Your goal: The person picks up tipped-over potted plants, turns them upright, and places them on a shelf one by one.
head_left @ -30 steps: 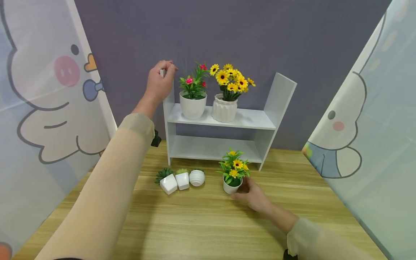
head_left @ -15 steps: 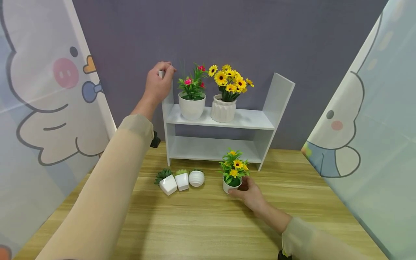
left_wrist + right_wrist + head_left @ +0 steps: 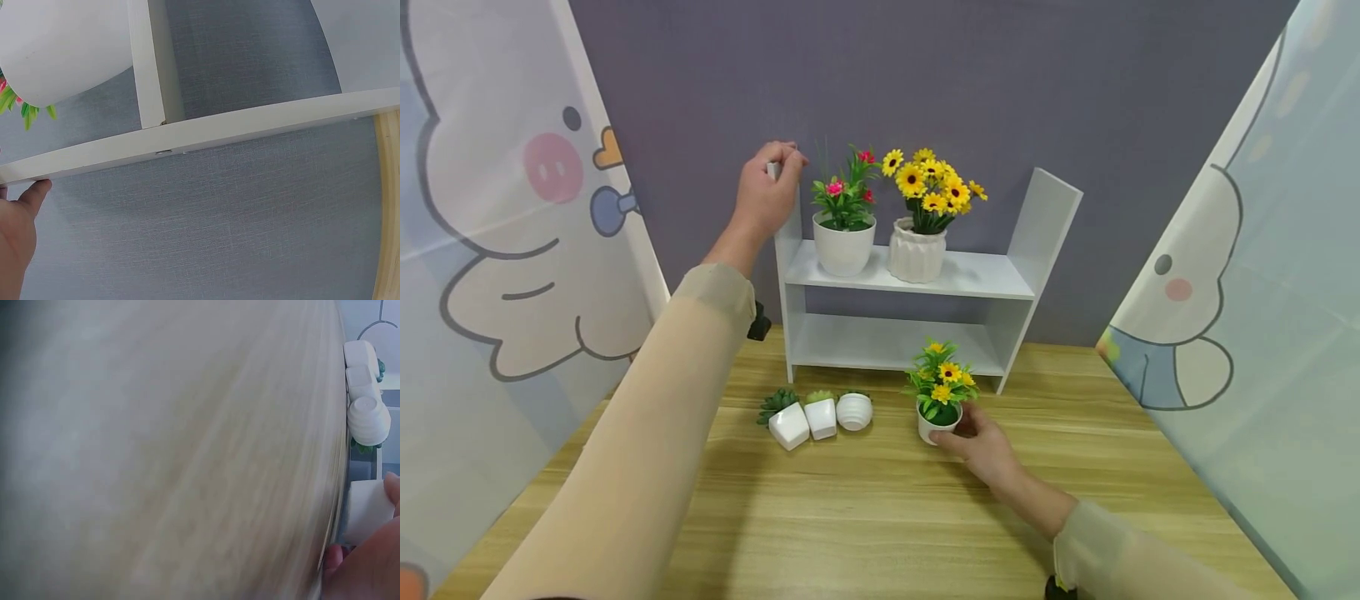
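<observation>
In the head view my right hand (image 3: 981,450) holds a small white pot of yellow flowers (image 3: 938,423) from its right side, thumb across the front. The right wrist view shows the white pot (image 3: 367,509) between thumb and fingers, at the wooden surface. My left hand (image 3: 767,187) grips the top of the left side panel of a white two-tier shelf (image 3: 838,364); in the left wrist view a fingertip lies against the panel's edge (image 3: 206,131). On the upper tier stand a white pot with red flowers (image 3: 844,250) and a ribbed white pot with yellow daisies (image 3: 917,252).
Left of the held pot, three small succulents lie tipped over on the wooden table (image 3: 850,517): two angular white pots (image 3: 789,426) (image 3: 822,418) and a round ribbed one (image 3: 854,412). A grey wall (image 3: 940,75) rises behind the shelf, with cartoon-printed panels (image 3: 1300,275) on both sides.
My right thumb has come round to the front of the small flower pot, and the pot has shifted slightly upward in the head view. The left hand keeps its place on the shelf.
</observation>
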{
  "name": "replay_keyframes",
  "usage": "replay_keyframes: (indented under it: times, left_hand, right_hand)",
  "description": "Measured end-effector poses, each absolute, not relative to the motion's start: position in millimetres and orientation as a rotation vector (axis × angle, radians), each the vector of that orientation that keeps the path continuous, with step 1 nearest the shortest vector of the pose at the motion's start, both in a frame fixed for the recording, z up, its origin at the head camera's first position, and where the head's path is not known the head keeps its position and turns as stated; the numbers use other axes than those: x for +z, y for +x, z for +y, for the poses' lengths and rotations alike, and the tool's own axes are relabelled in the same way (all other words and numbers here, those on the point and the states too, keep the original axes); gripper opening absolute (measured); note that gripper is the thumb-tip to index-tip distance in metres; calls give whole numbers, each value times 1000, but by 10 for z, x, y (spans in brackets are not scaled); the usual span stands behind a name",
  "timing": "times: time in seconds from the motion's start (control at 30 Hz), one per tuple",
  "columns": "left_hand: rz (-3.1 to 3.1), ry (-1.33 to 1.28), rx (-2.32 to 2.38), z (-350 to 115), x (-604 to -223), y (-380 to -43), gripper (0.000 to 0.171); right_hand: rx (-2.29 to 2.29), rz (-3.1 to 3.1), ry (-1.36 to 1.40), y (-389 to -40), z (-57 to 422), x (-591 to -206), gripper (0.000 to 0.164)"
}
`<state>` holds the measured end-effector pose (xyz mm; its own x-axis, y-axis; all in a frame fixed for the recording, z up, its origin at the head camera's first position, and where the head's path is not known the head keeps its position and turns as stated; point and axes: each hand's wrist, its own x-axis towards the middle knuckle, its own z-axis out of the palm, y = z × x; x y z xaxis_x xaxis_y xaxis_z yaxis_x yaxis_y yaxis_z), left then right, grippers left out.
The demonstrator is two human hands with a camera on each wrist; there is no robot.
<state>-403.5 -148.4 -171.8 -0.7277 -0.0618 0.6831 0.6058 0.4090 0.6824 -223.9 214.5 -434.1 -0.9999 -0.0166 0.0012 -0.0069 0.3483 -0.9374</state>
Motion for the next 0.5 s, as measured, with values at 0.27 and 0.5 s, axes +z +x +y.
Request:
replay_keyframes:
  times: [0.27,0.5]
  left_hand:
    - [-2023,-476,-1359,-1495,-1727,-4042,30]
    - [-2018,-482,-1372,-1485,-1716,-4043,30]
  right_hand:
    - [-1816,2607,-83,-2248,2234,-4278,60]
    - [-1776,2715,-154,-2243,2308,-4157,55]
